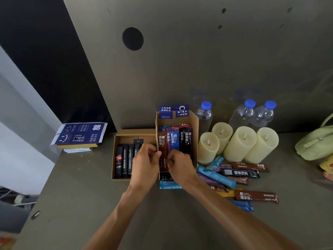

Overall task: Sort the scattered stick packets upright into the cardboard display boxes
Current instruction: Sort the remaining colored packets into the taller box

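Stick packets, where are they lying?

Many are loose on the table, in a crossed heap just right of the tall box, in front of the candles. Others stand upright inside that box: brown, purple, blue and black at the front, more colours behind them that I can barely separate.

And the second box?

A low box touches the tall one on its left. Black packets stand in a row inside; the left hand covers the right end of the row.

What are the hands doing?

Both are at the front of the tall box. The right hand has its fingers curled and pinches the lower part of the brown packet. The left hand's fingers are bunched at the box's front left corner, beside the same packet. Whether they grip the cardboard or the packet, I cannot tell.

Anything else hidden?

The tall box's front wall is mostly behind the hands and wrists. One blue packet pokes out beneath the right wrist, half covered. Three water bottles stand behind the candles, a green bag is cut off at the right edge, and flat printed cartons lie stacked at the far left of the table
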`<act>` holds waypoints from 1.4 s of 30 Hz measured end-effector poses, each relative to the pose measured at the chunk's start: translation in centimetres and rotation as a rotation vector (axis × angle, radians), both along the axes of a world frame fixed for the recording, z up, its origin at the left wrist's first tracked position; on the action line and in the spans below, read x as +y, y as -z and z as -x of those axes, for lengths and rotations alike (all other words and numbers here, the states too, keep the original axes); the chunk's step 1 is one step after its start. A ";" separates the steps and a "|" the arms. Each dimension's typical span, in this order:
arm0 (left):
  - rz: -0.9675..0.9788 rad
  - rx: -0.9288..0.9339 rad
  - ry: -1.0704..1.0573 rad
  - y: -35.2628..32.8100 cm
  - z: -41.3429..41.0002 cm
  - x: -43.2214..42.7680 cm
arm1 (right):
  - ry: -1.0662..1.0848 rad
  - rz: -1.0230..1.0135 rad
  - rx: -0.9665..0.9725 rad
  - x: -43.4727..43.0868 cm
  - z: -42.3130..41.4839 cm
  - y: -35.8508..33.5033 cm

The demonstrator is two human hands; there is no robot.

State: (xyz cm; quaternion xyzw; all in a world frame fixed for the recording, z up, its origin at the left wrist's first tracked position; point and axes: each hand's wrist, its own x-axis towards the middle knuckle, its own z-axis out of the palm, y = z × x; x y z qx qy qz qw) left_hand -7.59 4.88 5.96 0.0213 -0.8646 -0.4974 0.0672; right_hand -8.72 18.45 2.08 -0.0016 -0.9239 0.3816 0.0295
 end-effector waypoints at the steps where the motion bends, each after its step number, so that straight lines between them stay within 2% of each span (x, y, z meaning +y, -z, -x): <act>1: -0.005 0.007 -0.005 0.1 -0.2 0.0 | -0.006 0.006 -0.004 0.1 -0.2 0.1; 10: 0.004 0.067 -0.008 1.4 -3.7 0.9 | -0.077 0.096 0.068 4.0 -5.7 -0.4; 15: 0.120 0.159 0.224 2.5 -5.2 5.0 | 0.054 0.060 0.048 9.2 -8.5 0.0; 18: 0.247 0.155 0.402 3.2 -4.9 8.5 | 0.119 0.003 0.031 12.2 -9.0 0.7; 21: 0.463 0.010 0.560 3.9 -4.6 11.6 | 0.181 -0.041 -0.008 14.7 -9.5 1.0; 23: 0.630 -0.070 0.615 4.3 -4.5 13.0 | 0.212 -0.057 -0.015 15.8 -10.0 1.3; 26: 0.740 -0.158 0.638 4.6 -4.1 14.1 | 0.263 -0.049 -0.018 17.1 -10.4 1.5; 30: 0.675 -0.098 0.655 4.4 -4.3 14.1 | 0.373 0.175 -0.178 18.1 -10.3 1.1; 31: 0.642 -0.069 0.675 4.2 -4.7 13.9 | 0.421 0.317 -0.242 18.3 -9.8 1.1; 34: 0.617 0.029 0.768 3.6 -6.1 12.9 | 0.554 0.912 -0.454 18.9 -7.9 0.6; 36: 0.632 0.091 0.819 3.5 -6.7 11.9 | 0.563 1.179 -0.465 19.7 -7.1 0.2; 37: 0.645 0.112 0.839 3.6 -6.8 11.4 | 0.540 1.212 -0.447 20.1 -6.9 0.0; 42: 0.678 0.228 0.833 3.6 -6.8 9.6 | 0.413 1.124 -0.458 20.6 -6.7 -0.9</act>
